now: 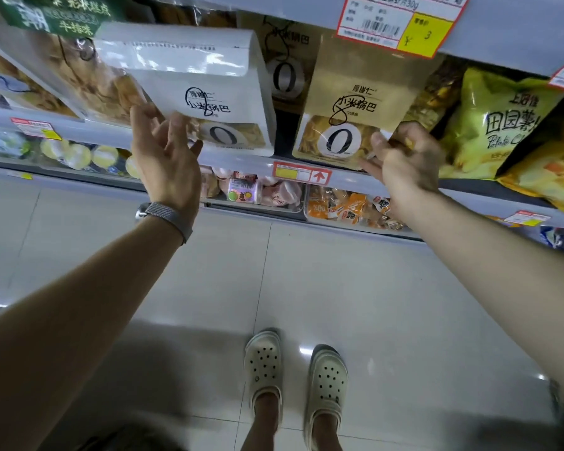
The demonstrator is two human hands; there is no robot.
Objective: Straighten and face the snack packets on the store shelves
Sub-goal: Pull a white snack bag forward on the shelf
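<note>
A white snack packet (196, 83) with a large "0" stands on the shelf, leaning forward at the top. My left hand (165, 154) is open just in front of its lower left corner, fingers relaxed, holding nothing. To its right stands a tan packet (349, 102) of the same brand. My right hand (404, 161) pinches that packet's lower right corner, fingers curled. Another tan packet (285, 53) stands behind, between the two.
A yellow-green potato chip bag (489, 125) and an orange bag (554, 170) stand right of the tan packet. A clear bag of crisps (88, 83) leans at left. The shelf edge (261, 164) carries price tags; lower shelves hold small wrapped snacks. Tiled floor lies below.
</note>
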